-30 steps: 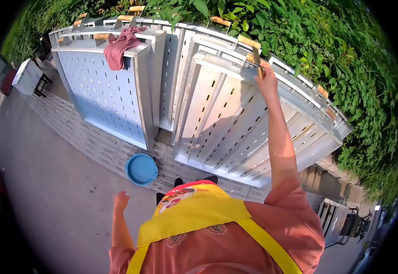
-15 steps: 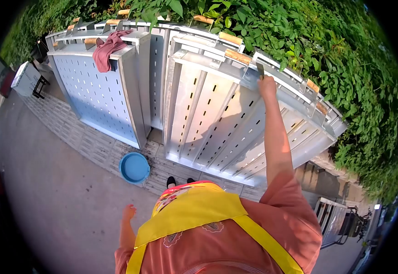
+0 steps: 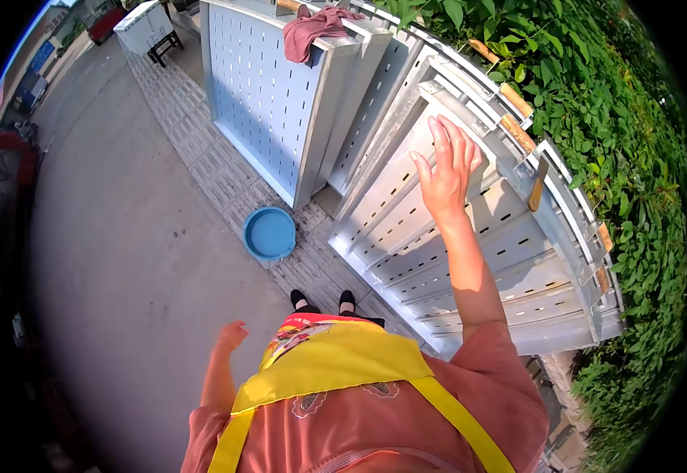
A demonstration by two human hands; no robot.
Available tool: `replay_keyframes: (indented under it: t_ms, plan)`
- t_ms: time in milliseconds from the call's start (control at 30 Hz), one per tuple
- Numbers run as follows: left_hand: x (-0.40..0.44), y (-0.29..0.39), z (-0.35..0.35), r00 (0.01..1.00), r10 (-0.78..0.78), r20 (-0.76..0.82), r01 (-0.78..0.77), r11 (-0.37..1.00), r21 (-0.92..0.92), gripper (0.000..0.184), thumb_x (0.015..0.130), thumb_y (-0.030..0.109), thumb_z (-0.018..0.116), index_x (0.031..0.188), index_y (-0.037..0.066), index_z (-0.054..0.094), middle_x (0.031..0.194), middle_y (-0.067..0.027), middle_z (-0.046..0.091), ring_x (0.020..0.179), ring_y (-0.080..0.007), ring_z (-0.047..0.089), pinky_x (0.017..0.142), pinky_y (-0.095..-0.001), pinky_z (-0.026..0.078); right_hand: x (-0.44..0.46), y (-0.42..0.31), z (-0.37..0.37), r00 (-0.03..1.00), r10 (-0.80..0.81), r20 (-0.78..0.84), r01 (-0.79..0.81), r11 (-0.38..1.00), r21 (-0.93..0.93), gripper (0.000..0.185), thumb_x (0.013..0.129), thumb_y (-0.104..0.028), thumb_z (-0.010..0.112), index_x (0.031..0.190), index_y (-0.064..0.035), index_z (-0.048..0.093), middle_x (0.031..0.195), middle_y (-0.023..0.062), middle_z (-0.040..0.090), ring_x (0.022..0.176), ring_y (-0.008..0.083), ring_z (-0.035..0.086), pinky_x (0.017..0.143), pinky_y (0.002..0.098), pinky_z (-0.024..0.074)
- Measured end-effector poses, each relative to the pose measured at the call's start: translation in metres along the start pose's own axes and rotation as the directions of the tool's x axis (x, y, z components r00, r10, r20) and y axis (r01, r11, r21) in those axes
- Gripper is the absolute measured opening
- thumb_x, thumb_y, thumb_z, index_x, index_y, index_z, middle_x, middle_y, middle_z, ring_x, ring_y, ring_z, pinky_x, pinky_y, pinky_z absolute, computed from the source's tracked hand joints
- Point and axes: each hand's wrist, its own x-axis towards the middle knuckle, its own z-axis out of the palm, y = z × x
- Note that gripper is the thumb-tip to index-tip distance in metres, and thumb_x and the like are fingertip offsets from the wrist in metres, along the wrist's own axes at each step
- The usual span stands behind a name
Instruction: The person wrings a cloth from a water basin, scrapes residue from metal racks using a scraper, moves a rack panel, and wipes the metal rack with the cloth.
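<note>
My right hand (image 3: 447, 169) is raised in front of the near metal tray (image 3: 406, 162), fingers spread and holding nothing. To its right, a wooden-handled tool with a flat dark blade (image 3: 538, 185), a knife or scraper, rests at the tray's upper edge, blade end up. This slotted tray stands on its side among several others with wooden grips (image 3: 517, 132). My left hand (image 3: 231, 335) hangs low at my side over the pavement, its fingers loosely bent and nothing in them. A dusty-red cloth (image 3: 312, 33) drapes over the top of the left stack of trays (image 3: 260, 91).
On the paving strip sits a blue basin (image 3: 270, 233), left of my feet. Green hedge leaves (image 3: 595, 94) crowd behind the trays. Farther off at upper left stand a white box on a dark stand (image 3: 145, 27) and a red vehicle (image 3: 105, 24).
My right hand has let go of the wooden-handled tool, leaving it at the tray's edge, and its fingers have spread. The view has turned, shifting the trays and basin rightward.
</note>
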Motion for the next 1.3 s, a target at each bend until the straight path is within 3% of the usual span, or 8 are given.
replay_keyframes:
  t_ms: [367, 533, 767, 833, 967, 1100, 1267, 1300]
  plan:
    - [-0.132, -0.149, 0.075, 0.932, -0.35, -0.09, 0.286, 0.867, -0.408, 0.046, 0.081, 0.027, 0.061, 0.122, 0.009, 0.05, 0.109, -0.0159, 0.06, 0.101, -0.0301, 0.057, 0.086, -0.0392, 0.046, 0.006, -0.281, 0.125, 0.931, -0.357, 0.072, 0.237, 0.745, 0.624, 0.052, 0.072, -0.014, 0.07, 0.119, -0.0102, 0.048, 0.109, 0.004, 0.056, 0.098, 0.0194, 0.053, 0.093, 0.0413, 0.029]
    - [-0.17, -0.172, -0.003, 0.842, -0.382, -0.38, 0.171, 0.859, -0.483, 0.068, 0.083, 0.024, 0.061, 0.139, 0.005, 0.026, 0.138, -0.0228, 0.034, 0.126, -0.0377, 0.036, 0.102, -0.042, 0.034, -0.057, -0.477, 0.165, 0.753, -0.474, 0.456, -0.288, 0.385, 0.877, 0.036, 0.078, -0.011, 0.066, 0.112, -0.0054, 0.055, 0.086, 0.0046, 0.064, 0.076, 0.0175, 0.061, 0.074, 0.0332, 0.0445]
    - [-0.261, -0.175, -0.266, 0.133, 0.247, -0.96, -0.39, 0.903, 0.178, 0.074, 0.08, 0.039, 0.062, 0.137, 0.003, 0.031, 0.142, -0.013, 0.032, 0.131, -0.029, 0.031, 0.107, -0.0489, 0.023, -0.126, -0.759, 0.152, 0.481, -0.842, 0.242, -0.268, 0.121, 0.956, 0.04, 0.078, -0.005, 0.06, 0.118, -0.005, 0.053, 0.092, 0.0106, 0.066, 0.086, 0.0251, 0.063, 0.072, 0.033, 0.0493]
    - [-0.26, -0.21, -0.303, 0.072, 0.404, -0.912, -0.282, 0.885, 0.37, 0.071, 0.081, 0.046, 0.057, 0.136, 0.007, 0.035, 0.142, -0.0094, 0.033, 0.131, -0.0258, 0.03, 0.106, -0.0533, 0.02, -0.137, -0.823, 0.16, 0.43, -0.897, 0.1, -0.211, 0.008, 0.978, 0.043, 0.078, -0.005, 0.059, 0.121, -0.0058, 0.052, 0.096, 0.0105, 0.065, 0.086, 0.0271, 0.062, 0.075, 0.0351, 0.0477]
    - [-0.248, -0.386, -0.324, 0.189, -0.108, -0.976, 0.168, 0.983, -0.077, 0.073, 0.081, 0.042, 0.06, 0.139, 0.01, 0.029, 0.144, -0.0056, 0.029, 0.134, -0.0245, 0.025, 0.107, -0.0576, 0.01, -0.134, -0.933, 0.195, 0.387, -0.921, 0.038, -0.155, -0.024, 0.988, 0.052, 0.078, -0.007, 0.062, 0.128, -0.008, 0.047, 0.09, 0.0053, 0.066, 0.075, 0.0195, 0.061, 0.079, 0.0316, 0.0432]
    - [-0.266, -0.614, -0.173, 0.247, -0.914, -0.322, 0.661, 0.402, -0.633, 0.064, 0.083, 0.029, 0.062, 0.136, 0.011, 0.032, 0.141, -0.0101, 0.033, 0.132, -0.0292, 0.027, 0.103, -0.0615, 0.018, -0.129, -1.044, 0.231, 0.301, -0.953, 0.031, -0.365, -0.086, 0.927, 0.059, 0.077, -0.008, 0.064, 0.132, -0.0087, 0.044, 0.085, 0.0021, 0.065, 0.07, 0.0141, 0.058, 0.077, 0.0294, 0.042]
    - [-0.347, -0.621, 0.071, -0.133, -0.928, 0.347, 0.527, -0.363, -0.769, 0.036, 0.079, 0.03, 0.062, 0.087, -0.006, 0.064, 0.09, -0.0234, 0.065, 0.084, -0.0348, 0.064, 0.074, -0.0402, 0.05, -0.109, -1.228, 0.257, 0.243, -0.957, -0.161, -0.387, -0.248, 0.888, 0.053, 0.077, -0.013, 0.066, 0.127, -0.0082, 0.049, 0.084, 0.0019, 0.065, 0.069, 0.0136, 0.057, 0.078, 0.0283, 0.0413]
    - [-0.345, -0.63, 0.17, 0.076, -0.964, 0.254, 0.63, -0.151, -0.762, 0.03, 0.082, 0.025, 0.057, 0.081, -0.005, 0.062, 0.073, -0.0185, 0.065, 0.059, -0.0294, 0.064, 0.053, -0.04, 0.049, -0.109, -1.263, 0.262, 0.21, -0.958, -0.196, -0.404, -0.267, 0.875, 0.047, 0.078, -0.016, 0.065, 0.123, -0.0075, 0.053, 0.083, 0.002, 0.065, 0.07, 0.0135, 0.057, 0.078, 0.0284, 0.041]
